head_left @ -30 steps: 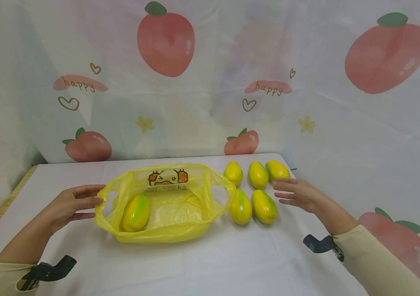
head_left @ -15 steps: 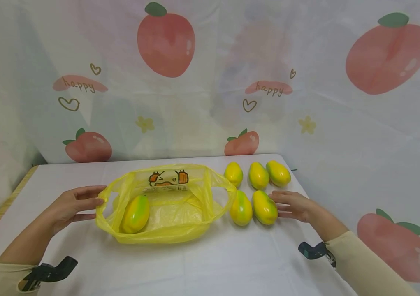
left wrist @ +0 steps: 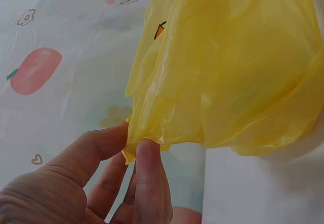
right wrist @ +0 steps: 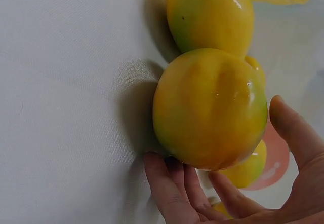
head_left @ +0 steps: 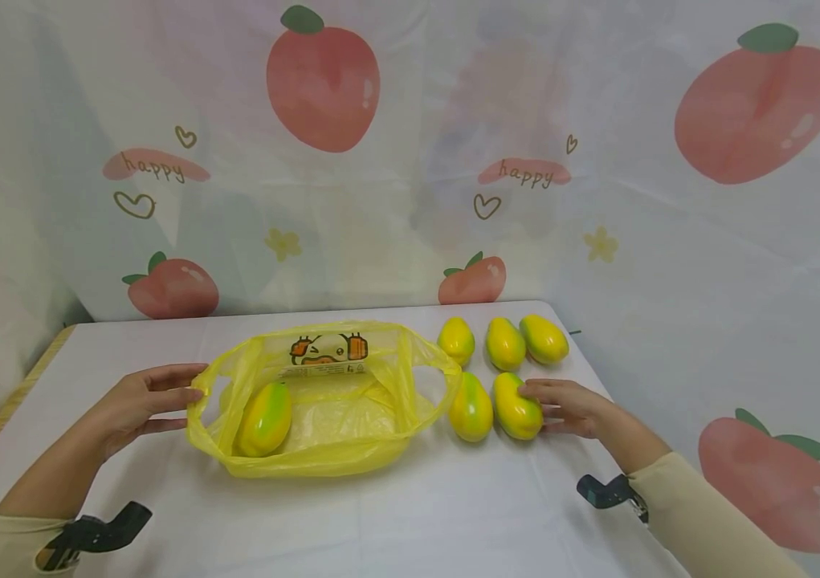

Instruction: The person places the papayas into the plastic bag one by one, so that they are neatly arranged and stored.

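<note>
- I saw a pale fabric backdrop (head_left: 381, 217) behind the table (head_left: 410, 522) and down both its sides.
- Two large red fruit prints sat high on it, one above the middle (head_left: 324, 88) and one at upper right (head_left: 758, 104).
- I made out two smaller fruit prints (head_left: 173, 287) just above the table's far edge, and another print (head_left: 778, 490) low on the right.
- "happy" lettering (head_left: 157, 165) appeared twice on pink strokes, with outlined hearts (head_left: 134, 203) nearby.
- Yellow flower prints (head_left: 283, 243) dotted the fabric; my left wrist view showed an outlined flower (left wrist: 26, 17).
- The tabletop was white, with a wooden strip (head_left: 8, 401) along its left side.
- A thin dark sliver (head_left: 574, 331) stuck out near the far right corner; I couldn't identify it.
</note>
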